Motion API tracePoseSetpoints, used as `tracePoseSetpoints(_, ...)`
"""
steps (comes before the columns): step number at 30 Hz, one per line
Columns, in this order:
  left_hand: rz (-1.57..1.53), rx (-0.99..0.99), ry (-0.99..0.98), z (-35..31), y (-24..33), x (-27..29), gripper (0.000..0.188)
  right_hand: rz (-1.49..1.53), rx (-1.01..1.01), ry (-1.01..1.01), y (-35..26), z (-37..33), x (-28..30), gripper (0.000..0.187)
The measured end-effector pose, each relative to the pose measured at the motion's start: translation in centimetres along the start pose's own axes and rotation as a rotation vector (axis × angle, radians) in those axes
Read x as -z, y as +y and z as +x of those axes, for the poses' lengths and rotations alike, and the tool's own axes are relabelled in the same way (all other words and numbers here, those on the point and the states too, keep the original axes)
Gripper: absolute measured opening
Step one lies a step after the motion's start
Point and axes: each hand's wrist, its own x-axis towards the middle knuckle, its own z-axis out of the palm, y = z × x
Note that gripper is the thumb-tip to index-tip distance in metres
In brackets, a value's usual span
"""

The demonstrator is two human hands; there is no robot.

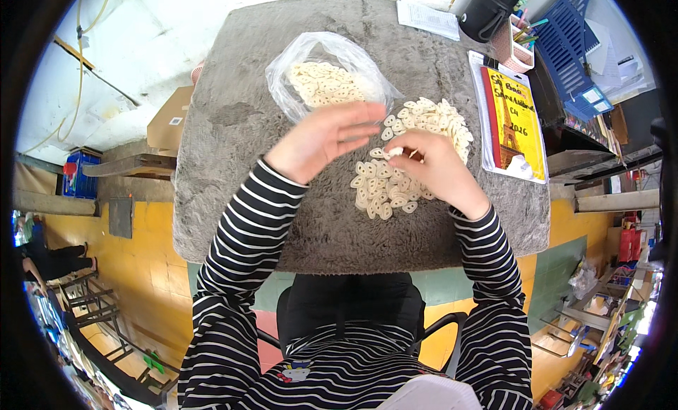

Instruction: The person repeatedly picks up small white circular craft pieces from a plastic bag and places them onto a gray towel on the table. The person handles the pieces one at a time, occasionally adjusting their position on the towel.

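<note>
My left hand (326,140) is over the table just in front of a clear plastic bag (281,64). Its fingers are stretched out, slightly blurred, and I see nothing in them. Inside the bag is a heap of small flat cream pieces (321,84) with holes. To the right, my right hand (441,168) pinches a few cream pieces (395,151) between thumb and fingers. Beyond it spreads a pile of the same rounded pieces (441,117). Nearer to me, partly under that hand, is a second loose pile (381,191).
A grey plush cloth (240,127) covers the table. On the right are a yellow and red notebook (512,120) in a clear sleeve, a pink pen basket (510,46) and a black container (487,14). White papers (427,20) lie at the far edge. A cardboard box (168,120) stands left.
</note>
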Motion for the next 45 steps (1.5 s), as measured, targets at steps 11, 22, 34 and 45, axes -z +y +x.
tracePoseSetpoints(11,-0.446,0.186,0.021,0.5,-3.5,-1.1,0.056,0.361,-0.074,0.03,-1.0,2.5,0.2,0.026)
tracePoseSetpoints(22,-0.478,0.131,-0.055,-0.5,-3.1,0.4,0.043,0.206,-0.103,-0.028,-1.9,3.2,-0.3,0.029)
tracePoseSetpoints(34,-0.457,-0.082,-0.015,-1.4,-0.4,1.3,0.055,0.074,0.014,0.042,-3.3,9.2,2.1,0.03)
tracePoseSetpoints(45,-0.553,0.003,-0.038,-1.2,-1.0,3.1,0.062,-0.087,0.393,-0.179,-5.5,8.1,0.7,0.028)
